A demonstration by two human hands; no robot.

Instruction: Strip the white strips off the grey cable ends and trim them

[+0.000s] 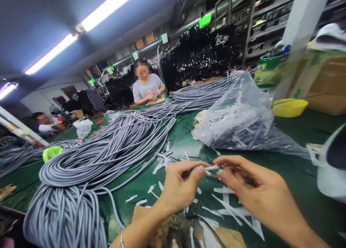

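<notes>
My left hand (181, 186) pinches a thin pale cable end (212, 167) between thumb and forefinger. A small red spot shows near its tip. On the other side, my right hand (254, 190) closes its thumb and fingertips at that tip; what exactly they grip there is too small to make out. Under both hands lie white paper-like strips (229, 206) scattered over the green tabletop. A worn brown board (229, 237) with dark scraps sits below my wrists. To the left, a grey cable (113, 204) runs down from a large pile to behind my left forearm.
Coiled grey cables (108, 150) cover the table's left side and hang over its edge. A clear plastic bag (238, 122) of small parts stands ahead on the right, near a yellow bowl (290, 107). A co-worker (148, 86) sits across the table; another person is at far left.
</notes>
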